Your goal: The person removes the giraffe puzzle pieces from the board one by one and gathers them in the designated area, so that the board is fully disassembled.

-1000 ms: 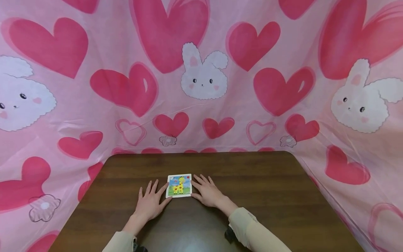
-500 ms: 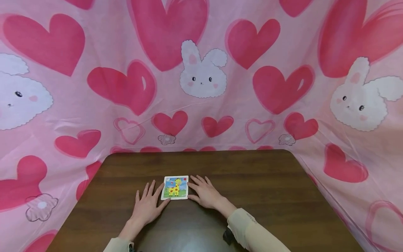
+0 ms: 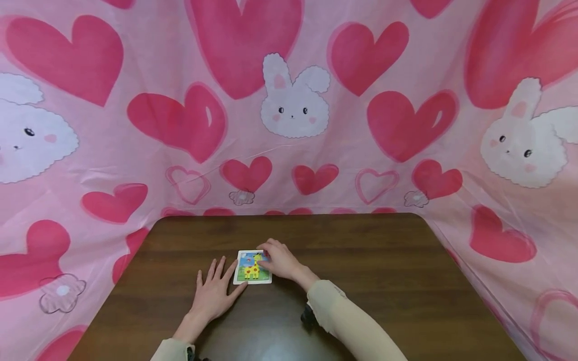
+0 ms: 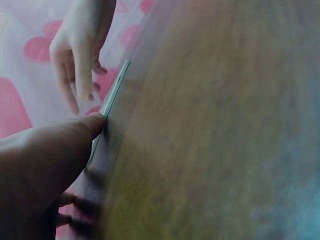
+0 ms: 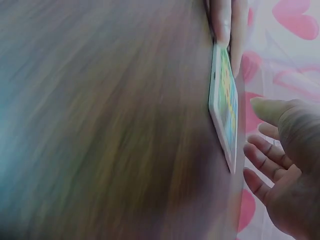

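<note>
"Head view — what's at the brown table (image 3: 384, 281)?"

"The left hand (image 3: 212, 297), fingers straight and spread, touches the giraffe picture (image 3: 251, 271); the right hand (image 3: 281, 259) hovers above it, fingers loosely bent and parted."

"And that picture?"

"Flat — slightly nearer the table's left edge than its right."

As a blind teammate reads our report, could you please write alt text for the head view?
A right hand hovers over the right side of a giraffe picture on a brown table, the left hand touching its left edge. Behind is a pink cloth with hearts and rabbits.
</note>
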Motion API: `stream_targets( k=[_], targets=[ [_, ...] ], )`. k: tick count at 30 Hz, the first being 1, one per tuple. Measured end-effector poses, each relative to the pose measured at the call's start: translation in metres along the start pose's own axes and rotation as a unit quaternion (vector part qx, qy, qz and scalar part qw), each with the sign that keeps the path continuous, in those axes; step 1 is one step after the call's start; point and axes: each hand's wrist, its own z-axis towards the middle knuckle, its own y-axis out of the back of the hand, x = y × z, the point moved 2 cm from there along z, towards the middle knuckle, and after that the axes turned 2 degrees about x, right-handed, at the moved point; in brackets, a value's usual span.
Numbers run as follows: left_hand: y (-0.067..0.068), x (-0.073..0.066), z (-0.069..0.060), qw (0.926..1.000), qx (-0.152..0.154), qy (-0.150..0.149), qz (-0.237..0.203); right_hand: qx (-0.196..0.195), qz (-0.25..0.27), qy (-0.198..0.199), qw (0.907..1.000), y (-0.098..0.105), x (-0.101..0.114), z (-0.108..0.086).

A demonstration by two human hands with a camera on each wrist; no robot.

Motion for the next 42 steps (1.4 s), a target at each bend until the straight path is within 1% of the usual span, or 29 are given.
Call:
stream_targets(
  k=[3, 5, 7, 9, 12, 16, 17, 20, 24, 30, 35, 39, 42],
  targets=[
    [0.001, -0.001, 0.0, 1.0, 0.001, -0.001, -0.004, -0.005, 0.008, 0.012, 0.9999, -0.029, -0.02, 0.021],
    [0.001, -0.002, 0.0, 1.0, 0.0, 0.0, -0.007, 0.001, 0.0, 0.011, 0.9999, -0.036, -0.02, 0.029],
    [0.001, -0.002, 0.0, 1.0, 0.0, 0.001, -0.008, 0.004, -0.005, 0.006, 1.0, -0.038, -0.017, 0.033],
    [0.001, -0.002, 0.0, 1.0, -0.002, 0.003, -0.009, 0.005, -0.003, -0.004, 1.0, -0.033, -0.007, 0.031],
    [0.001, -0.001, 0.0, 1.0, 0.001, 0.005, -0.008, 0.011, 0.007, -0.028, 0.9995, -0.012, 0.017, 0.024],
    [0.0, 0.0, 0.0, 1.0, 0.002, 0.005, -0.005, 0.034, 0.012, -0.063, 0.9974, 0.013, 0.046, 0.015],
    [0.0, 0.0, 0.001, 1.0, 0.001, 0.005, -0.006, 0.039, 0.009, -0.069, 0.9968, 0.014, 0.048, 0.015],
    [0.0, 0.0, 0.001, 1.0, -0.001, 0.004, -0.006, 0.045, 0.013, -0.08, 0.9957, 0.014, 0.05, 0.017],
    [0.0, 0.0, 0.0, 1.0, -0.001, 0.004, -0.004, 0.039, 0.024, -0.08, 0.9957, 0.009, 0.049, 0.021],
    [0.001, -0.001, -0.001, 0.9999, -0.005, 0.003, -0.009, 0.033, 0.027, -0.083, 0.9956, 0.003, 0.05, 0.022],
    [0.0, 0.0, -0.001, 1.0, -0.006, 0.003, -0.007, 0.016, 0.013, -0.076, 0.9969, -0.001, 0.05, 0.023],
    [-0.001, 0.001, -0.001, 1.0, -0.004, 0.006, -0.005, 0.02, 0.002, -0.082, 0.9964, -0.004, 0.052, 0.025],
    [-0.001, 0.001, -0.001, 0.9999, -0.003, 0.007, -0.009, 0.022, -0.022, -0.086, 0.9958, -0.006, 0.054, 0.025]
  ],
)
